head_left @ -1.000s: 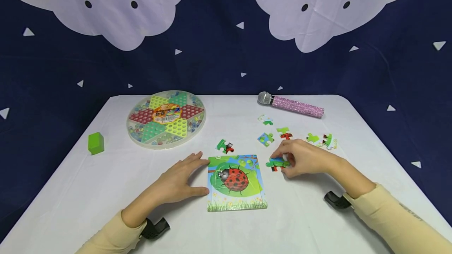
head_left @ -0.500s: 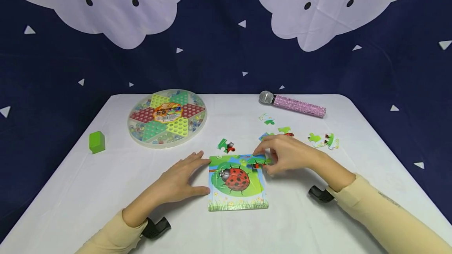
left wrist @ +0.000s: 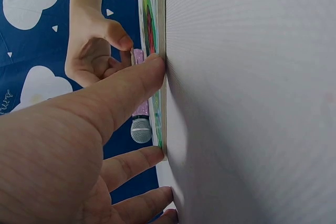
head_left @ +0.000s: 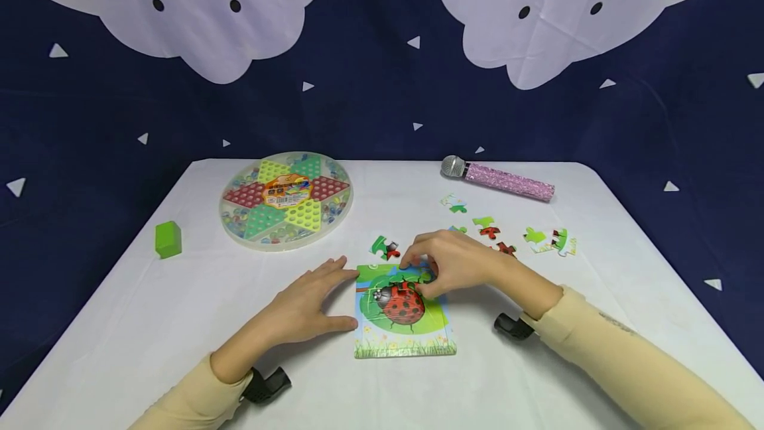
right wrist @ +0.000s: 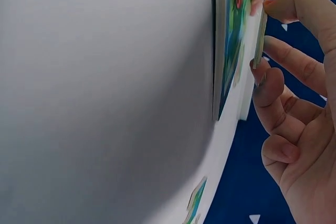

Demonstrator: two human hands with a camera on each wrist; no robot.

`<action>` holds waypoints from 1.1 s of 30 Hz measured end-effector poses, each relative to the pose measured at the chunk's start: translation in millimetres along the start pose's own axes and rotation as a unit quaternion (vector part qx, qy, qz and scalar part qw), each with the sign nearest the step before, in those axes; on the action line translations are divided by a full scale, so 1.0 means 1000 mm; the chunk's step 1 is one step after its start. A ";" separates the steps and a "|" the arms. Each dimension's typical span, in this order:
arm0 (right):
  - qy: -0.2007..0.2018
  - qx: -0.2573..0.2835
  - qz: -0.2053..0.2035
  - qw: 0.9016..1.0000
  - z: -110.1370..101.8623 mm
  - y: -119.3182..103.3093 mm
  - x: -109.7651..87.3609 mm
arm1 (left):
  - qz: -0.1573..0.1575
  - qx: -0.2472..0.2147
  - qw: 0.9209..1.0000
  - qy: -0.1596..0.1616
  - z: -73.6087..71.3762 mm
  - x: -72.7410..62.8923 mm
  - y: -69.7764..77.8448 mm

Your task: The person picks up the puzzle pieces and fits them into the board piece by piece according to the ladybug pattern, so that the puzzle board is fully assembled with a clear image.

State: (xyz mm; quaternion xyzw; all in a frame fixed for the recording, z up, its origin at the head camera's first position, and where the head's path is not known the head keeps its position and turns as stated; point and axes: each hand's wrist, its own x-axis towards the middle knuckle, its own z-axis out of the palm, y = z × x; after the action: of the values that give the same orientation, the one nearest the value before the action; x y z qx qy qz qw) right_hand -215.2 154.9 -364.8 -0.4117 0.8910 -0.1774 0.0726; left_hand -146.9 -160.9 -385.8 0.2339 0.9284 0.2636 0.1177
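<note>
A square puzzle board (head_left: 406,344) printed with a red ladybug lies flat on the white table in front of me. My left hand (head_left: 304,300) rests at its left side, fingers spread and mostly straight; in the left wrist view the thumb and fingertips touch the board's edge. Over the board's upper right part is my right hand (head_left: 456,261), pinching a puzzle piece (right wrist: 260,30) between thumb and fingers. The right wrist view shows that thin piece edge-on, raised above the board. Just beyond the board lies a loose green, black and red puzzle piece (head_left: 385,248).
More loose pieces lie behind and right of the board, among them a green-and-red one (head_left: 486,227) and a white-and-green one (head_left: 456,206). Farther back are a round Chinese checkers set (head_left: 286,201) and a pink glittery microphone (head_left: 507,182). A green block (head_left: 168,239) stands far left.
My right hand has carried the puzzle piece left, from the table beside the board to over its upper right part. The left hand has stayed at the board's left edge.
</note>
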 end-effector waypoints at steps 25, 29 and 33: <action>-0.027 -0.063 -0.026 0.997 0.011 -0.009 0.019 | 0.005 -0.003 1.000 0.001 0.002 0.000 -0.001; -0.028 -0.061 -0.025 0.997 0.011 -0.009 0.019 | 0.003 -0.002 1.000 -0.001 0.002 0.001 -0.001; -0.030 -0.064 -0.023 0.997 0.011 -0.010 0.020 | 0.001 -0.002 1.000 0.000 0.001 0.000 -0.001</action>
State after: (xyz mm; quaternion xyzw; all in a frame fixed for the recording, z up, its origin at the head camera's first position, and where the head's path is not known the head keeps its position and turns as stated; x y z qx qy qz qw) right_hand -218.3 131.0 -371.1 -0.4407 0.8883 -0.1095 0.0690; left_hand -147.2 -161.0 -387.1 0.2346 0.9277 0.2653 0.1178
